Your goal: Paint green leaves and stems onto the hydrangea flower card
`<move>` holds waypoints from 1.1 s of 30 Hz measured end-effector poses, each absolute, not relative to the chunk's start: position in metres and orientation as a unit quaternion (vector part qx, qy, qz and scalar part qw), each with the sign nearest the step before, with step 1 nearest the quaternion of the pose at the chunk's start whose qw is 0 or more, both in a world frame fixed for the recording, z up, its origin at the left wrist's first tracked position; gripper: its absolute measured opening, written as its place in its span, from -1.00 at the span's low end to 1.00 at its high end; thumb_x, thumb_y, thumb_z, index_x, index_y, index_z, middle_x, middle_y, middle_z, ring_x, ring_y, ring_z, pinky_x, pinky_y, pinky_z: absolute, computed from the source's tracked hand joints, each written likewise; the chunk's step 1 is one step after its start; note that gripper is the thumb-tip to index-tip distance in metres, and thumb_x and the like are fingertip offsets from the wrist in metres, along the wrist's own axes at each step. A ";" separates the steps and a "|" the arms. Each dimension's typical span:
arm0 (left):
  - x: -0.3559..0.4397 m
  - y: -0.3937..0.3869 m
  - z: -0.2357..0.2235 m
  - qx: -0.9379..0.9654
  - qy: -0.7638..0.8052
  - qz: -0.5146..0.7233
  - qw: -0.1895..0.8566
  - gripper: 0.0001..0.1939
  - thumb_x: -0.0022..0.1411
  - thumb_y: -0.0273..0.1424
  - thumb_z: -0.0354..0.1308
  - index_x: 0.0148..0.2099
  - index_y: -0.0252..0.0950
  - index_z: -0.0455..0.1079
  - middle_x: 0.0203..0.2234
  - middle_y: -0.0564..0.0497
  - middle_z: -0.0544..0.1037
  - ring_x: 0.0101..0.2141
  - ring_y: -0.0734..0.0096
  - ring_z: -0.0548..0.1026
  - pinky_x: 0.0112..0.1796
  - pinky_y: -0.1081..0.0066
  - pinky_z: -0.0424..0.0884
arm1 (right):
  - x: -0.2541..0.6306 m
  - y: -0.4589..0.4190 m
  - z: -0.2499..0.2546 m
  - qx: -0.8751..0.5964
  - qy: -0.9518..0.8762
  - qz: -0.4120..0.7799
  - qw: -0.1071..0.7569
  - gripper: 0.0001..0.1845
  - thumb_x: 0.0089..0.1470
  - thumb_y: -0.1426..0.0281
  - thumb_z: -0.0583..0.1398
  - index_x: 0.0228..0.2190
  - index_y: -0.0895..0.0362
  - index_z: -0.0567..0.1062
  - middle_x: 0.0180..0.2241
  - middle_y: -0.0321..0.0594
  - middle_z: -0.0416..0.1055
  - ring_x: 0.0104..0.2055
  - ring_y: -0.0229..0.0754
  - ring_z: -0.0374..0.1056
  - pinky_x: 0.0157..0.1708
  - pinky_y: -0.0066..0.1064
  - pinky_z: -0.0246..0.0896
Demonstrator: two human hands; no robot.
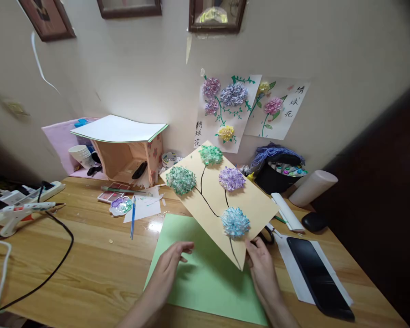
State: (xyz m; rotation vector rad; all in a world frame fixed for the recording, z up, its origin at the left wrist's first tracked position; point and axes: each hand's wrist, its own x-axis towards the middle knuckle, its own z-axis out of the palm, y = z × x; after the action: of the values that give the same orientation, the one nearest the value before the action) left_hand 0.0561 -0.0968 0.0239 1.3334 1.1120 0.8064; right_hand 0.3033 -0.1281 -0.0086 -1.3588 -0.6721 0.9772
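The tan card (222, 200) with four paper flower balls is lifted at a tilt, its long axis running from near right to far left. The right hand (261, 266) pinches its near corner. The left hand (171, 266) hovers loosely curled, holding nothing, over the green sheet (205, 282) on the wooden desk (89, 269). Far left, an open cardboard box (126, 159) holds dark tools, against the wall.

Our left hand (171, 266) bare, our right hand (263, 269) bare, no rings, no watch, no gloves on us, forearms uncovered, sleeves out of view
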 end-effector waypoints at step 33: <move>-0.018 0.079 0.056 0.749 0.431 0.193 0.465 -0.71 -0.05 -0.19 0.23 -0.61 -0.26 0.31 -0.67 0.11 0.28 -0.57 0.44 0.21 -0.49 0.47 0.11 | 0.327 -0.152 -0.026 -0.569 -0.424 0.559 0.429 -0.48 -0.09 -0.01 0.22 -0.29 0.19 0.53 -0.40 -0.08 0.52 -0.42 -0.18 0.40 -0.37 -0.30 0.30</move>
State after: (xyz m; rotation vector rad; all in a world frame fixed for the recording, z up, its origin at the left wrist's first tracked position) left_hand -0.0177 0.0795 0.0556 1.8386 1.0589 0.4730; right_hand 0.3271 -0.1519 -0.0263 -1.4207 -1.0597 1.3956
